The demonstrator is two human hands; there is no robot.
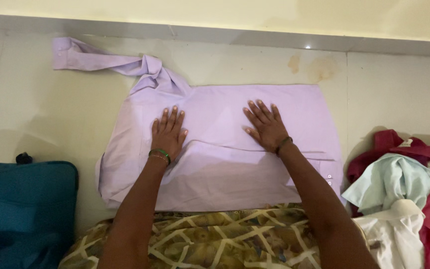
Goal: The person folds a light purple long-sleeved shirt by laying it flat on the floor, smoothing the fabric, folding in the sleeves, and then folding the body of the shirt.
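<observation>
2 hands flat on lilac shirt (225,149) on floor, left hand (168,135) and right hand (266,127) fingers spread wide, holding nothing, clothes pile (404,194) at right, teal bag (23,209) at left.

One view only, from the head, looking steeply down and forward over the person's own lap at the pale floor (36,109), the far wall's grey skirting band (274,40) running along the top of the frame. It sits close: both forearms enter from the bottom edge, the left hand (168,134) and right hand (266,127) land mid-frame, and the lilac shirt (225,169) fills the centre of the floor.
</observation>
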